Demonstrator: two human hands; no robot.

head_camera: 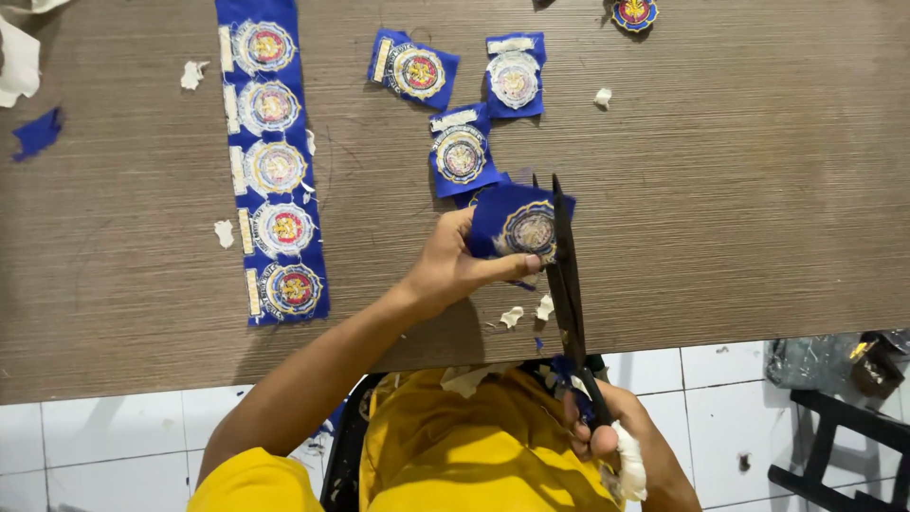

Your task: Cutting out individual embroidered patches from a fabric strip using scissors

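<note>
A brown wood-grain worktop (777, 190) fills most of the view under even light, with a white tiled floor (95, 446) below its near edge and a black stool (839, 441) at lower right.

A small sewing workshop: a strip of embroidered badges (272, 161), fabric scraps (38, 133), worktable (739, 190), tiled floor (701, 398).

Blue fabric patch (517, 228) with a round embroidered emblem was held above the bench (758, 190) edge, slightly tilted. Black scissors (569, 294) stood nearly upright, blades closed along the patch's right edge.
</note>
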